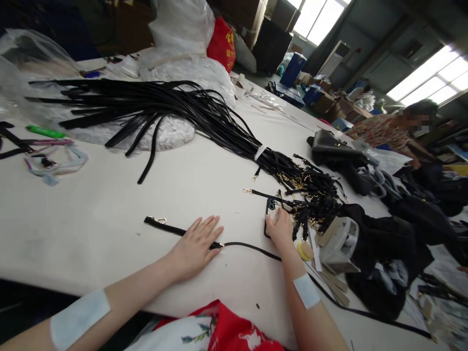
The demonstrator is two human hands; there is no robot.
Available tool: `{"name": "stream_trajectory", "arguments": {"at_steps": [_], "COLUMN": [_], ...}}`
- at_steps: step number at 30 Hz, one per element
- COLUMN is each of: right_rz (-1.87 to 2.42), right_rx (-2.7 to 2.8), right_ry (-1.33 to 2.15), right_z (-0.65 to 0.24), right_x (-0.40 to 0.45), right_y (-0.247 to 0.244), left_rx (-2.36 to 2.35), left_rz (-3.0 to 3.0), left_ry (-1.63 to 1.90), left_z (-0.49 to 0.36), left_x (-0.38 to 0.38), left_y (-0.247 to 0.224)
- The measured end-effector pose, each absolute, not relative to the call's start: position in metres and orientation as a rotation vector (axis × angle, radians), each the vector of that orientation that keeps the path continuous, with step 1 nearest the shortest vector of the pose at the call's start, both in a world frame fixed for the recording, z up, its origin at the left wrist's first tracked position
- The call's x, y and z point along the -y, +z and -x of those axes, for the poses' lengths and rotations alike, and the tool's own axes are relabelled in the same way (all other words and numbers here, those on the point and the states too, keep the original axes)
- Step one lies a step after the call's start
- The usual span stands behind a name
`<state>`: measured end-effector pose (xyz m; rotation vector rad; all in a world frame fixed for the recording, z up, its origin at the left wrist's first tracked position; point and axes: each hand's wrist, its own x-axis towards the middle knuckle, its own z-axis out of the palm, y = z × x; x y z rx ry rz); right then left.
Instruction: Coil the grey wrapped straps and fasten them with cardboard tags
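Note:
My left hand [197,242] lies flat with its fingers stretched out over a black strap [166,227]. The strap's wide end has a gold-coloured clip [158,220]. From under my fingers a thin black cord [252,247] runs right, passes by my right forearm and reaches the table's right side. My right hand [281,226] is closed around a phone [271,204] in a dark-edged case, its camera lenses facing up. Part of the phone is hidden by the fingers. Just beyond it lies a short black strap [268,195] with a gold clasp.
A tied bundle of long black straps [204,114] stretches across the table [109,204], ending in a heap of clasped straps [310,187]. At right are a yellow tape roll [304,250], a pale plastic device [338,241] and black bags [336,148]. Another person [391,129] is at far right.

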<state>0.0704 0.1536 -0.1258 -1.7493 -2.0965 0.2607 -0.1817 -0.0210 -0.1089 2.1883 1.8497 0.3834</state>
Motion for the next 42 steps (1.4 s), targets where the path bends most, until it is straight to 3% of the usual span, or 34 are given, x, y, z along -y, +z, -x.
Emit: {"name": "stream_trajectory", "arguments": {"at_steps": [8, 20, 42], "right_rz": [1.807, 1.807, 1.895], "right_rx": [2.087, 2.153, 2.041], "right_ry": [0.072, -0.053, -0.011], "right_z": [-0.049, -0.11, -0.102], "right_x": [-0.182, -0.132, -0.128], "right_y": [-0.147, -0.138, -0.141], "left_rx": [-1.84, -1.825, -1.865], "left_rz": [-2.251, -2.251, -2.25], "left_ry": [0.396, 0.44, 0.357], "left_z": [0.188, 0.187, 0.185], "left_x": [0.016, 0.014, 0.015], "left_y": [-0.119, -0.119, -0.11]}}
